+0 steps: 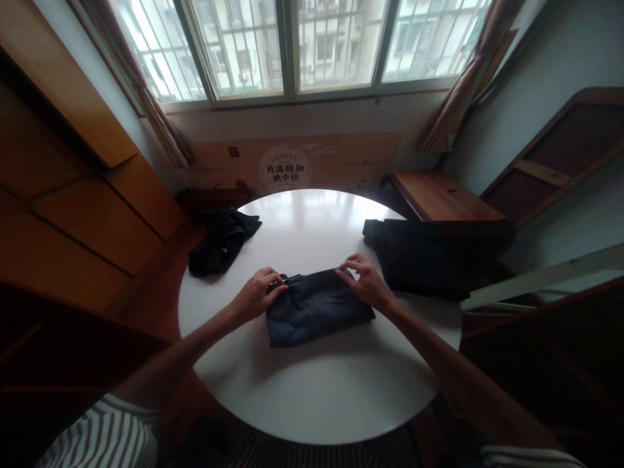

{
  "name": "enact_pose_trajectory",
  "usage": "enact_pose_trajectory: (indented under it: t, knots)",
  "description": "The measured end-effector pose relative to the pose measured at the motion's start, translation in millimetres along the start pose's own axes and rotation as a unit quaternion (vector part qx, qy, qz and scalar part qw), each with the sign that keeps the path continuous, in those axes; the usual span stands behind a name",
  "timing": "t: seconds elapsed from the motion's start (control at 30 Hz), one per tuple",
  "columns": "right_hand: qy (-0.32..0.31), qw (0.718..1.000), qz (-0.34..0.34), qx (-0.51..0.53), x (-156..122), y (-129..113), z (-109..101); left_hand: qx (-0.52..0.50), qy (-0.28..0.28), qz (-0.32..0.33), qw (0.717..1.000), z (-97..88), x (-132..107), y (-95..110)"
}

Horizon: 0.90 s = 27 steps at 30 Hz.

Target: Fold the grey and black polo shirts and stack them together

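Note:
A folded dark navy garment (316,313) lies flat in the middle of the round white table (316,409). My left hand (256,296) pinches its far left corner between fingers and thumb. My right hand (363,281) grips the far right corner in the same way, with the fingertips on the upper edge. A crumpled black garment (220,242) lies on the table's far left, beyond my left hand. A larger, roughly folded black garment (433,257) lies to the right of my right hand and hangs over the table's edge.
Wooden cabinets (82,195) stand along the left. A low wooden bench (441,198) sits behind the table on the right, beneath a barred window (292,45). A printed poster (287,166) lines the wall below the window. A long pale board (541,276) crosses the right side.

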State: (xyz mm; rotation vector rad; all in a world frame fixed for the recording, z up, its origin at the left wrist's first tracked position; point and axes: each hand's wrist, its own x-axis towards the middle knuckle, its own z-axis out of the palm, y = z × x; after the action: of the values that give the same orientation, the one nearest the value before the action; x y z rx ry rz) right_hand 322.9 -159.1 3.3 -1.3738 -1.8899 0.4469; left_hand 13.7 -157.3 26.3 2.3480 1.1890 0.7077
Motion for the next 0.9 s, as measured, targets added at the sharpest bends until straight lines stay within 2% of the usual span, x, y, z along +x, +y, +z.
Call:
enact_pose_trajectory:
  t: [0.13,0.23,0.33,0.43,0.5,0.6,0.67,0.73,0.8,0.9]
  knots:
    - [-0.012,0.998,0.063,0.027,4.2,1.2,-6.4,-0.029,-0.027,-0.048,0.998,5.0,11.6,-7.1]
    - [-0.021,0.997,0.076,-0.024,9.3,4.8,-3.9,-0.008,-0.028,-0.046,0.999,10.9,22.9,-12.8]
    - [-0.004,0.995,0.043,-0.090,10.1,-1.5,0.6,0.029,-0.010,-0.032,0.999,15.9,30.0,-15.6]
    - [0.034,0.988,-0.040,-0.142,3.3,-21.7,-0.8,0.047,-0.008,-0.027,0.998,16.8,29.9,-18.3]
    - [0.040,0.983,-0.058,-0.171,-5.5,-35.7,-6.6,0.047,-0.012,-0.026,0.998,14.3,27.2,-21.6]
    - [-0.012,0.981,0.037,-0.189,-22.5,-44.2,-20.1,0.042,-0.014,-0.014,0.999,8.0,24.4,-24.4]
    - [-0.078,0.979,0.102,-0.160,-33.6,-41.3,-28.4,0.046,-0.006,0.007,0.999,5.1,26.9,-20.3]
    - [-0.124,0.980,0.114,-0.106,-42.5,-35.6,-33.4,0.035,0.004,0.034,0.999,6.3,34.9,-10.0]
    - [-0.130,0.986,0.095,-0.051,-47.8,-30.2,-34.7,0.005,-0.001,0.060,0.998,13.0,48.0,4.5]
    - [-0.112,0.989,0.097,0.018,-49.5,-23.3,-33.4,-0.032,-0.055,0.081,0.995,31.5,73.0,24.3]
